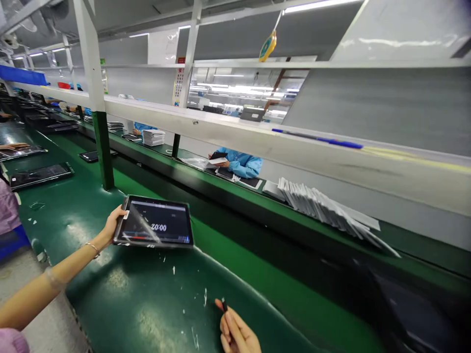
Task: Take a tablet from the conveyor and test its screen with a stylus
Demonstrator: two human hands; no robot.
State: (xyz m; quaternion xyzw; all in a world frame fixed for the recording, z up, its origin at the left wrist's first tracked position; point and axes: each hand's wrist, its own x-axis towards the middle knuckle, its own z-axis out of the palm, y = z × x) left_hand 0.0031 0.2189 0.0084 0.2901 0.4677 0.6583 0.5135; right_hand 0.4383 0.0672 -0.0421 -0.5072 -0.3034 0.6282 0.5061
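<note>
The left hand (112,226) grips the left edge of a tablet (154,228), thumb on top of the bezel and fingers curled beneath, holding it just above the green belt (147,304). The tablet's screen is lit and reads "20:00", and a clear film (145,226) lies loose across its left half, lifted at one corner. A thin bracelet (92,248) circles the left wrist. Nearer than the tablet and to its right, the right hand (235,333) shows at the bottom edge of view, its fingers closed in a pinch on a small dark tool (223,306) with a reddish tip; the hand is well apart from the tablet. Small white scraps (204,296) dot the belt between tablet and right hand. Left of the tablet, other dark tablets (39,175) lie flat on the belt, and a green-and-white post (102,147) stands just behind it. Beyond the tablet, across a dark channel, a fanned row of white sheets (331,211) rests on the far belt, and a person in a light blue sleeve (241,164) works there with a dark slab.
</note>
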